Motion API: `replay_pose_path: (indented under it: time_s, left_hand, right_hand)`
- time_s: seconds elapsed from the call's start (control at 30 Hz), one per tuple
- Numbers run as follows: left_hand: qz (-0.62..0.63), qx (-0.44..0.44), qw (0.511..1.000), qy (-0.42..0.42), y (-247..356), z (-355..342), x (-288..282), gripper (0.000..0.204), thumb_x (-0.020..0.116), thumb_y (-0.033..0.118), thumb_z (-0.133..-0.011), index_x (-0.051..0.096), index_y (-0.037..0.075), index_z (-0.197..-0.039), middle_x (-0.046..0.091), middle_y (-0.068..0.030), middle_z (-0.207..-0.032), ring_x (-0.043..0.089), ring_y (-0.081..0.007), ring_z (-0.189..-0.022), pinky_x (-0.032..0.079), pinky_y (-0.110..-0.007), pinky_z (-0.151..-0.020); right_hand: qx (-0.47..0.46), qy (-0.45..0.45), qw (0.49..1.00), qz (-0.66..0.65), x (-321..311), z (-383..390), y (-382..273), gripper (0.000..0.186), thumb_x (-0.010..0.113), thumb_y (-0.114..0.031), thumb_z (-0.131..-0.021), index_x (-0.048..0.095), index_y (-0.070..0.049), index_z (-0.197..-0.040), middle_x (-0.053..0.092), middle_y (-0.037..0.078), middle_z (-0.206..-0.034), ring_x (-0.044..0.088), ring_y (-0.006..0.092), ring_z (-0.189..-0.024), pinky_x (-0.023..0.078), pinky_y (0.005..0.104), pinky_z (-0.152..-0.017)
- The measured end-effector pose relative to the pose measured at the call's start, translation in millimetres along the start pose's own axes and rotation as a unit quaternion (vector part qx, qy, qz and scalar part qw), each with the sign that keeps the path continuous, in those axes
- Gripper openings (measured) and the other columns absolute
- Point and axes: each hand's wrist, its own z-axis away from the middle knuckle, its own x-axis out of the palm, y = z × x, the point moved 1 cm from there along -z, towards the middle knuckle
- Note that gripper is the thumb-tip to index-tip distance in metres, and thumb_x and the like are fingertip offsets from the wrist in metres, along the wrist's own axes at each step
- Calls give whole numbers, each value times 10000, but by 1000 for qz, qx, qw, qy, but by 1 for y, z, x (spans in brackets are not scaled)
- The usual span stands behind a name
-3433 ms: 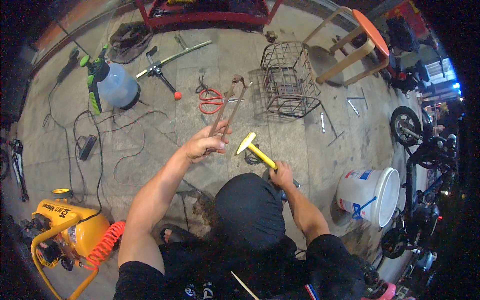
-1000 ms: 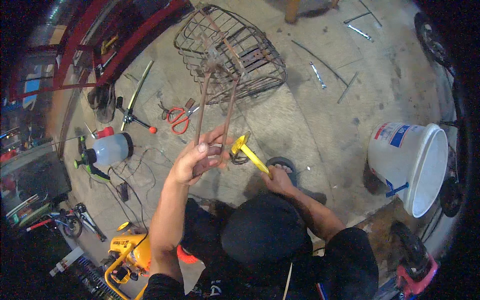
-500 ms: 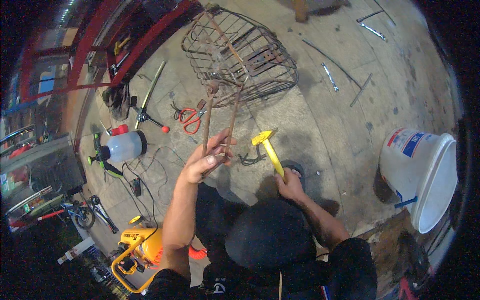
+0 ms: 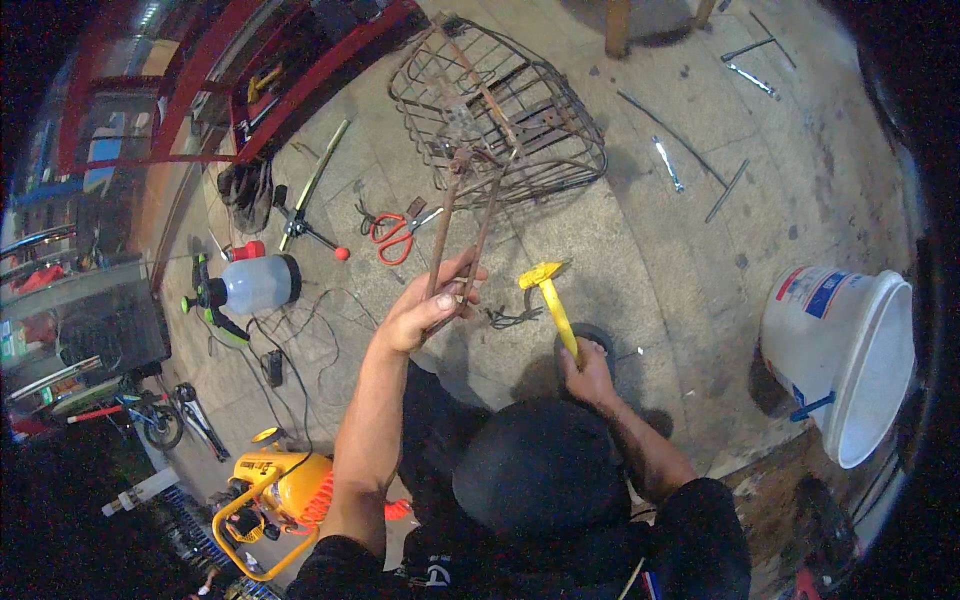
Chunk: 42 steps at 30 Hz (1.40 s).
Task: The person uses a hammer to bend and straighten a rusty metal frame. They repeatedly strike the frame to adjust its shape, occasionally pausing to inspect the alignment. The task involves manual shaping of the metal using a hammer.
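My left hand (image 4: pixel 430 310) grips a rusty, narrow metal frame (image 4: pixel 440 238) by its two long bars, holding it raised with the far joint seen against the wire basket (image 4: pixel 555 130). My right hand (image 4: pixel 588 375) is wrapped round the handle of a yellow hammer (image 4: pixel 555 310), its head upward, a little right of the frame and apart from it. A dark tangle of cord (image 4: pixel 510 320) lies on the floor between them. Red-handled scissors (image 4: pixel 395 240) lie beyond my left hand.
A white bucket (image 4: pixel 800 350) stands right; wrenches (image 4: pixel 668 165) and rods lie beyond. At left are a sprayer (image 4: pixel 255 285), cables, a T-shaped tool (image 4: pixel 320 175) and a yellow compressor (image 4: pixel 300 485). A red cart (image 4: pixel 310 80) and stool legs (image 4: pixel 617 30) are at the far edge.
My view has swung round since the earliest frame. The held frame and hammer have shifted slightly rightward in the picture since a second ago, along with the background; both grips look the same.
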Motion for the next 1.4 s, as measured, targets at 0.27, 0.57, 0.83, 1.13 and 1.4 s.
replay_pose_path:
  time_s: [0.27,0.57,0.83,1.13,1.4]
  left_hand:
    - [11,19,1000,6,0,1,0,953,649,492,-737,315,-38,-1456,513,-131,-1287,531,-194,-1017,476,-342,-838]
    - [7,33,999,3,-3,2,-1,914,637,484,-764,319,-10,-1465,508,-107,-1280,523,-181,-984,472,-330,-816]
    - [23,35,999,0,-6,2,-1,891,631,455,-773,317,-12,-1463,506,-109,-1278,537,-177,-969,480,-313,-800]
    - [55,33,998,-11,-3,2,4,865,633,436,-783,329,-17,-1454,518,-105,-1259,556,-164,-942,489,-286,-779]
    - [91,61,994,10,-15,4,16,841,622,395,-807,300,-19,-1464,528,-115,-1262,564,-165,-950,501,-320,-799]
  right_hand:
    - [40,-48,995,-72,-47,19,-24,306,578,-239,-910,553,-19,-1121,627,236,-961,620,402,-866,493,468,-757]
    - [-109,65,989,71,-159,16,-117,302,583,-158,-894,545,-34,-1167,637,232,-804,651,414,-703,511,434,-589]
    - [-168,74,982,42,-176,18,-132,402,536,-80,-889,485,25,-1274,616,262,-1070,628,406,-1001,500,417,-826]
    - [-187,79,979,-5,-206,11,-175,518,478,-42,-899,372,37,-1400,513,238,-1328,530,323,-1224,410,384,-1021]
    - [-170,92,980,-43,-209,13,-179,543,475,-45,-900,357,0,-1428,581,179,-1198,616,187,-864,491,323,-824]
